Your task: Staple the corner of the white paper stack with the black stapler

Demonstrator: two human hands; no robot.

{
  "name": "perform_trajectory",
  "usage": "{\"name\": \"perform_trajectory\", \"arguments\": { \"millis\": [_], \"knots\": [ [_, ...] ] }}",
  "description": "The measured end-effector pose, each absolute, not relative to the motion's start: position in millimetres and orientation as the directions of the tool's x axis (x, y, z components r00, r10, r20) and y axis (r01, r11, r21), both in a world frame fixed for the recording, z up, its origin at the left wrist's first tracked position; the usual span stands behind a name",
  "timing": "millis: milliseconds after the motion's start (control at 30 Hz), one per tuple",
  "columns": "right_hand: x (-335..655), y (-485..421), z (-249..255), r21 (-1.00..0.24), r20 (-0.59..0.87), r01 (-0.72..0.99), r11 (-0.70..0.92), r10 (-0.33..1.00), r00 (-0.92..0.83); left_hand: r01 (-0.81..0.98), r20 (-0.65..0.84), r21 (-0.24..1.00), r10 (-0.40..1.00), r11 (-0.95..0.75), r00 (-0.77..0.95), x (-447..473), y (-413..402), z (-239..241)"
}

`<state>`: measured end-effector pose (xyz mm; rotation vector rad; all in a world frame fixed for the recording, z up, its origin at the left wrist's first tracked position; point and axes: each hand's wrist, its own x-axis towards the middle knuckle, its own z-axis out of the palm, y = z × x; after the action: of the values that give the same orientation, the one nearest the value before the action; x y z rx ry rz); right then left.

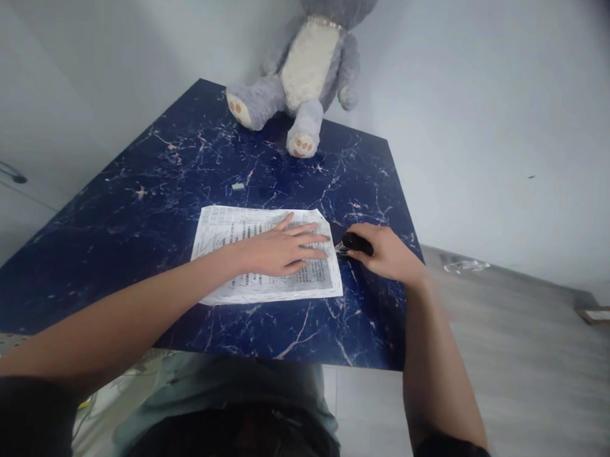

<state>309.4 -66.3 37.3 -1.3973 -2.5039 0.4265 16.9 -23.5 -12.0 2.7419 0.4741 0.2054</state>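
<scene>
Spreading across most of the view, the dark blue marbled desk (134,249) carries a grey plush toy (311,62) far beyond the fingertips, its head cut off by the top of the frame. Nearer lies a printed sheet of paper (219,232), its long axis running left to right and slightly skewed, the print too small to read. The left hand (279,251) lies flat on the sheet's right half, fingers (309,242) stretched out and slightly apart, pointing toward its right edge. The right hand (384,254) is closed around a small black tool (357,242) just past the left fingertips. Its long axis also runs left to right, and its metal nose points left at the paper's edge; whether it touches I cannot tell. The right hand covers much of the tool, so its kind is hard to make out. A small pale scrap (238,186) lies beyond the sheet, well apart from both hands.
</scene>
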Motion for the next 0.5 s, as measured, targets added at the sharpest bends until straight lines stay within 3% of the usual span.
{"name": "perform_trajectory", "arguments": {
  "millis": [167, 500],
  "knots": [
    [310, -66, 36, -0.366, 0.071, 0.78, 0.507, 0.851, -0.52, 0.271, 0.008, 0.401, 0.299, -0.875, 0.954, 18, -25, -9],
    [300, -71, 43, -0.402, 0.019, 0.744, 0.534, 0.817, -0.577, 0.272, 0.019, 0.383, 0.302, -0.883, 0.953, 21, -29, -13]
  ]
}}
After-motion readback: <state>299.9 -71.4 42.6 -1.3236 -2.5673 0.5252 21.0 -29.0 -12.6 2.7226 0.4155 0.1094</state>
